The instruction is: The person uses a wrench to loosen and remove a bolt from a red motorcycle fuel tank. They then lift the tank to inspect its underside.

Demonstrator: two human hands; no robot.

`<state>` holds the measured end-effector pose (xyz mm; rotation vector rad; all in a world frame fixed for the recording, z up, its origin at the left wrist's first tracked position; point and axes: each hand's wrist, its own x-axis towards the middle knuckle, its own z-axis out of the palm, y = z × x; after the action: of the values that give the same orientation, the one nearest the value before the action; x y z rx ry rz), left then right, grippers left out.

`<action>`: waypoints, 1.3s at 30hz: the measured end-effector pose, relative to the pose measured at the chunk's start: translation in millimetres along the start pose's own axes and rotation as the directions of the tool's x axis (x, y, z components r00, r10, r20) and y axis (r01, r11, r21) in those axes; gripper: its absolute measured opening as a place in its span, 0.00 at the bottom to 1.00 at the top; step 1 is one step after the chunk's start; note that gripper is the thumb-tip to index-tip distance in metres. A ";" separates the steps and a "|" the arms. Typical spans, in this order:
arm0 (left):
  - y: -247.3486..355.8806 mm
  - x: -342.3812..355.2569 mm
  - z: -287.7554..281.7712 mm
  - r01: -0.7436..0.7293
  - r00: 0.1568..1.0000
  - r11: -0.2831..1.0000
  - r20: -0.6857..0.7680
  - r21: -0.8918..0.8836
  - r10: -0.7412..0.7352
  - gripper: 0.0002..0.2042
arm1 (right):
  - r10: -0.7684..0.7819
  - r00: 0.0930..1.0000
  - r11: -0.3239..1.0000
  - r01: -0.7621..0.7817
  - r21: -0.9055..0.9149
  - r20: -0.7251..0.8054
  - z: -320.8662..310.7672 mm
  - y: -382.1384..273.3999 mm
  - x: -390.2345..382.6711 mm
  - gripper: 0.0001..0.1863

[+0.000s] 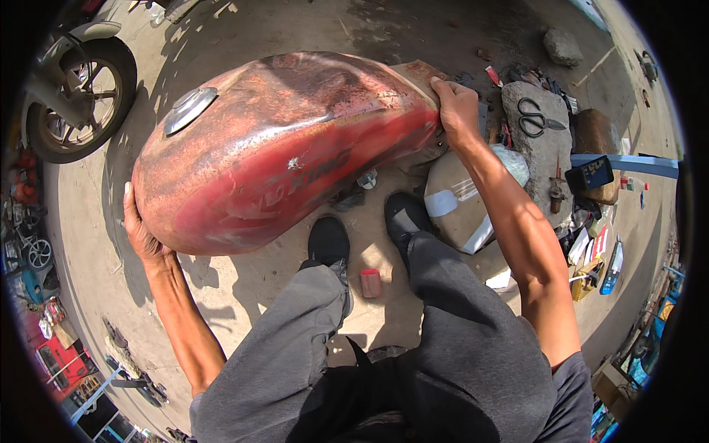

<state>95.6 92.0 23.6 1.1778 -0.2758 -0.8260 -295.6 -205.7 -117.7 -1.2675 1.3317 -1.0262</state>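
Observation:
A worn red motorcycle fuel tank (258, 140), rusty and scuffed on top, is held between my two hands in front of my legs. Its round metal filler cap (190, 111) faces up near the left end. My left hand (142, 225) is pressed against the rounded left end, fingers curving round behind it. At the narrow right end, my right hand (454, 105) grips the edge by the flat rear tab (415, 75), thumb on top. Parts of the fingers of both hands are hidden by the tank.
Between my shoes sits a small red cylinder (371, 283). At right, black-handled scissors (535, 118) lie on a stone slab (543, 159), beside a stone with a plastic bottle (454, 198). A motorcycle wheel (88, 100) stands at upper left. A rock (563, 47) lies at upper right.

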 end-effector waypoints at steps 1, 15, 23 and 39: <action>6.6 0.4 9.6 -0.032 0.999 0.999 -0.002 0.021 0.032 0.22 | 0.025 1.000 0.999 -0.025 0.025 0.005 0.8 -5.0 3.2 0.21; 100.6 -13.1 50.7 -0.342 0.938 0.936 0.089 0.084 0.335 0.19 | -0.070 0.998 0.949 0.064 0.307 0.009 -7.1 -120.2 16.1 0.19; 170.6 -64.3 94.7 -0.391 0.898 0.916 0.182 -0.090 0.401 0.19 | -0.188 0.980 0.918 0.197 0.344 -0.061 -33.2 -198.6 -5.2 0.18; 300.9 -175.6 109.8 -0.773 0.623 0.634 0.170 -0.010 0.763 0.18 | -0.102 0.995 0.751 0.078 0.655 -0.002 -58.2 -327.7 -47.7 0.20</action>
<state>38.4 178.3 373.9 0.9095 -0.8869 -0.1304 -303.9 -192.3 218.2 -0.7998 0.7604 -1.3785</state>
